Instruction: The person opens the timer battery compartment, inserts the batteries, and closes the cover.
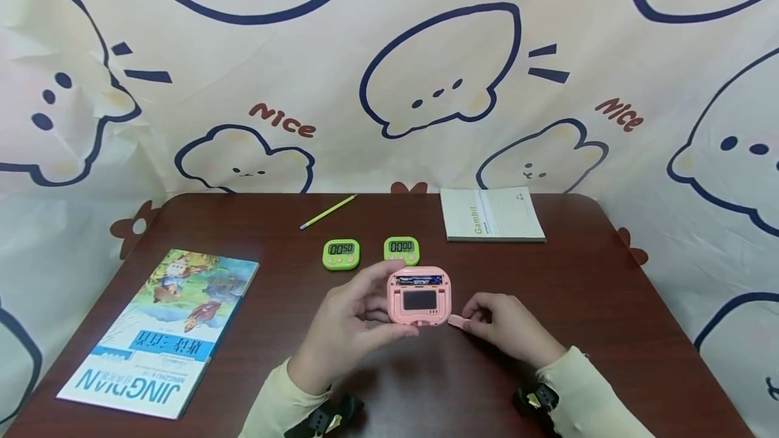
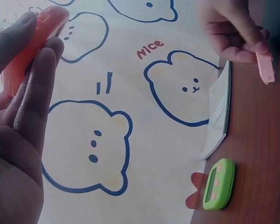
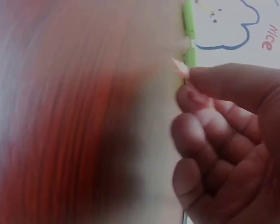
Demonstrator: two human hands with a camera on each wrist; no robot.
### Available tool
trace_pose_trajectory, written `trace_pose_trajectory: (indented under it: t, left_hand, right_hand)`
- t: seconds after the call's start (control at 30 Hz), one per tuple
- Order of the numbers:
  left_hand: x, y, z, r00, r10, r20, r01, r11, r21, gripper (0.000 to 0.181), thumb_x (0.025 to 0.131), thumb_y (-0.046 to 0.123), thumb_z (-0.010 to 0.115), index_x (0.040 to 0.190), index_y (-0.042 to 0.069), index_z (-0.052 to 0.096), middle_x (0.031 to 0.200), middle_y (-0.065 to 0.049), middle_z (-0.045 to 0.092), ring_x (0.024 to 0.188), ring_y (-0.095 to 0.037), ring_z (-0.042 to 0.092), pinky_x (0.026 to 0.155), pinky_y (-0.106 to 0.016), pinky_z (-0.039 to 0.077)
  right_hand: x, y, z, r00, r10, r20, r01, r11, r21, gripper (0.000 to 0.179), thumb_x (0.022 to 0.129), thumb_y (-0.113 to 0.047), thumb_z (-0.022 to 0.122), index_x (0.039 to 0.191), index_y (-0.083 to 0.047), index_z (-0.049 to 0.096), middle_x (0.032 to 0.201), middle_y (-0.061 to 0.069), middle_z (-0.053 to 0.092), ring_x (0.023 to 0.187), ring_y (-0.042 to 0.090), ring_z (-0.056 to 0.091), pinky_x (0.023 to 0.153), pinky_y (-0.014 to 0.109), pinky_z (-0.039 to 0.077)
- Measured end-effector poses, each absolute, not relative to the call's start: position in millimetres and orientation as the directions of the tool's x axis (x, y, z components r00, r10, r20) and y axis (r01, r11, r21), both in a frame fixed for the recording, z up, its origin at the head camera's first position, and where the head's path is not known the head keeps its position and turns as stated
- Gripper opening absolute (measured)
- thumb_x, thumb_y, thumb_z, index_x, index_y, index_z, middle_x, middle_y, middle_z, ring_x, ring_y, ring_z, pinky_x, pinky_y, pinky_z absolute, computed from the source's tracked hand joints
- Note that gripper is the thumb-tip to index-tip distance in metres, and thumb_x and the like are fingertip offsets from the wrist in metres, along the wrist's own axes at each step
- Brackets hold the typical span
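My left hand holds a pink timer upright between thumb and fingers, its back toward me. A battery lies in the uncovered slot along the top of that back, above a dark rectangle. Just to the right, my right hand pinches a small pink battery cover between thumb and forefinger. The cover is apart from the timer in the left wrist view. Behind the left fingertips stands a green timer showing zeros, partly hidden. A second green timer reads 00 50.
On the brown table, a colourful book lies at the left. A yellow-green pencil is toward the back, and a pale notebook sits at the back right. A patterned cloth hangs behind the table.
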State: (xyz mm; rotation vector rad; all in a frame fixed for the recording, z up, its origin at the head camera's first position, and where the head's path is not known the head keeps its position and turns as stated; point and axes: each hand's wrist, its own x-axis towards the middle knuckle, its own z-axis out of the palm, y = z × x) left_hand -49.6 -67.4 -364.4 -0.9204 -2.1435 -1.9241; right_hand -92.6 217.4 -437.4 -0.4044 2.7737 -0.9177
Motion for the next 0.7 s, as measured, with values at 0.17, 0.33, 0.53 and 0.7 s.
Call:
trace_pose_trajectory:
  t: [0.17, 0.33, 0.53, 0.7]
  left_hand:
    - [-48.3, -67.1, -363.7, -0.805, 0.361, 0.471, 0.51, 0.016, 0.86, 0.076, 0.074, 0.0, 0.087, 0.141, 0.008, 0.051, 0.115, -0.014, 0.069, 0.08, -0.014, 0.074, 0.068, -0.033, 0.062]
    - [-47.7, -66.9, -363.3, -0.796, 0.363, 0.484, 0.524, 0.01, 0.852, 0.075, 0.074, 0.001, 0.087, 0.141, 0.008, 0.052, 0.117, -0.014, 0.068, 0.08, -0.014, 0.074, 0.068, -0.032, 0.062]
    - [-47.0, -67.6, -363.1, -0.779, 0.363, 0.51, 0.552, 0.012, 0.834, 0.075, 0.075, 0.002, 0.087, 0.141, 0.008, 0.052, 0.115, -0.012, 0.068, 0.079, -0.014, 0.072, 0.068, -0.032, 0.062]
    - [-46.9, -67.3, -362.0, -0.766, 0.36, 0.532, 0.585, 0.047, 0.81, 0.075, 0.074, 0.005, 0.088, 0.14, 0.004, 0.052, 0.109, -0.009, 0.069, 0.081, -0.013, 0.07, 0.072, -0.031, 0.062]
  right_hand:
    - [-89.3, 212.1, -429.2, -0.96, -0.28, 0.02, -0.216, 0.692, -0.689, 0.008, 0.088, -0.016, 0.079, 0.091, -0.022, 0.074, 0.081, -0.012, 0.066, 0.074, 0.009, 0.058, 0.066, 0.025, 0.051]
    - [-85.1, 203.1, -405.1, -0.962, -0.233, 0.143, -0.259, 0.604, -0.754, 0.011, 0.088, -0.014, 0.079, 0.095, -0.021, 0.076, 0.088, -0.011, 0.071, 0.076, 0.014, 0.061, 0.065, 0.026, 0.053]
    - [-79.9, 187.1, -361.3, -0.948, -0.192, 0.254, -0.318, 0.57, -0.758, 0.01, 0.09, -0.014, 0.078, 0.096, -0.022, 0.077, 0.089, -0.011, 0.072, 0.071, 0.014, 0.058, 0.058, 0.026, 0.049]
    - [-78.4, 175.2, -330.7, -0.923, -0.217, 0.319, -0.385, 0.536, -0.751, 0.008, 0.091, -0.018, 0.076, 0.098, -0.021, 0.077, 0.091, -0.01, 0.072, 0.068, 0.016, 0.056, 0.057, 0.027, 0.048]
